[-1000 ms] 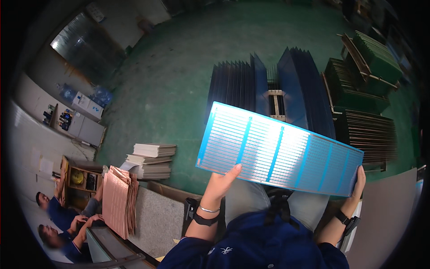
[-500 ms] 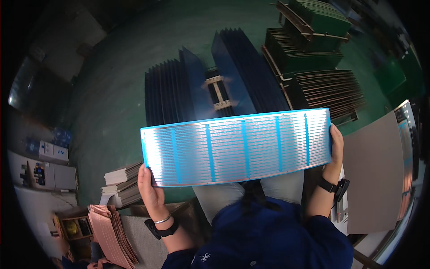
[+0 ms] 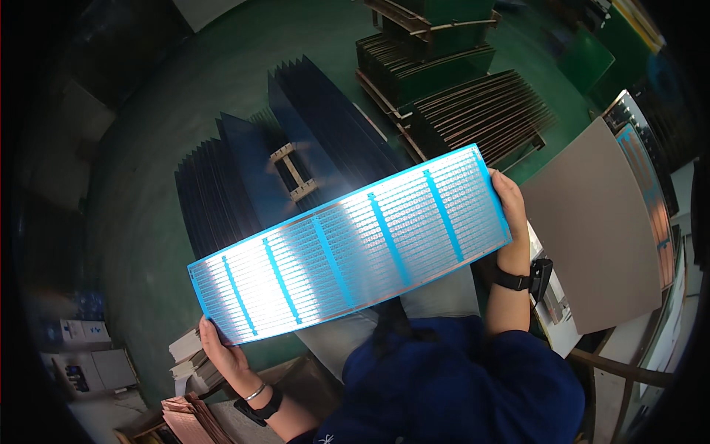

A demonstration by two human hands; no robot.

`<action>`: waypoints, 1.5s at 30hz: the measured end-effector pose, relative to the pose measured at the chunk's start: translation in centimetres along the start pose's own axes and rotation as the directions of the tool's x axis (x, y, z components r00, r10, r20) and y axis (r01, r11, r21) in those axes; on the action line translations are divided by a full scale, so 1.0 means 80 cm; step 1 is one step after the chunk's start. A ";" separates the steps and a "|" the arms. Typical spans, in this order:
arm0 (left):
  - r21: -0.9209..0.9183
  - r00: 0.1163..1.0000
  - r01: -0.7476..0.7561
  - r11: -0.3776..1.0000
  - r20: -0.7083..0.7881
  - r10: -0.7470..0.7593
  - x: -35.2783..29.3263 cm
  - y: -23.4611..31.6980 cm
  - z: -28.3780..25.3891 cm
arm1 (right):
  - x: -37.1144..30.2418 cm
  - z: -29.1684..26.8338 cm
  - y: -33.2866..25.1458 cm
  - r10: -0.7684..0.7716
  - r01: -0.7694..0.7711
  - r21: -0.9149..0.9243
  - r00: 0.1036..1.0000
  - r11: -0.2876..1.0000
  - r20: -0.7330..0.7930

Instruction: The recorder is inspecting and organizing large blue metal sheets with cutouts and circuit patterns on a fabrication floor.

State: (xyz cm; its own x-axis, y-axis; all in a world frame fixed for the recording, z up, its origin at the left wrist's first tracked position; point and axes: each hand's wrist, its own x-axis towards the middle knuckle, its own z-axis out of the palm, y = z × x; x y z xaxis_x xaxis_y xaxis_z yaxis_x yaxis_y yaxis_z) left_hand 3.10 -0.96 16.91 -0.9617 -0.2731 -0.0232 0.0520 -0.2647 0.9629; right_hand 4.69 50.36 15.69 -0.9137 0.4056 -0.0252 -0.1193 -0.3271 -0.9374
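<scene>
Between my two hands is a long circuit board panel [image 3: 347, 255], blue at its edges and cross-strips, with fine rows of silvery pads that glare in the light. Its right end is tilted higher in the view than its left. My left hand [image 3: 224, 354] grips the lower left corner, fingers partly hidden by the board. At the right short edge, my right hand [image 3: 510, 203] holds on, its other fingers out of sight behind the board. The panel hangs above my lap, covering part of the racks beyond it.
Beyond the board stand dark blue upright sheets [image 3: 318, 111] in a rack with a pale spacer [image 3: 293, 172]. Racks of green and copper-edged boards [image 3: 481, 111] are farther right. A grey sheet [image 3: 592, 229] leans at my right. Copper-coloured sheets [image 3: 194, 422] and a white stack [image 3: 194, 362] lie at lower left.
The panel has tilted, its left end moving down and its right end up, and has shifted left in view. Both hands keep their hold. The surroundings have turned and shifted left.
</scene>
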 end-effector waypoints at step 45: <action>-0.120 0.998 0.032 0.992 0.060 -0.024 -0.019 0.004 0.053 | -0.002 -0.012 -0.004 -0.164 0.191 0.405 0.981 0.894 -0.102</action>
State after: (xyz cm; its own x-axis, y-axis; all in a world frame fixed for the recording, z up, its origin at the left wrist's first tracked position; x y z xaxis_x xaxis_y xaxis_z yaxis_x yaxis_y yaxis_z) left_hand 3.46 3.29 18.43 -0.9770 -0.2110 -0.0307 0.0536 -0.3822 0.9225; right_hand 5.24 51.22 15.69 -0.8374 0.5385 0.0937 -0.4388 -0.5601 -0.7027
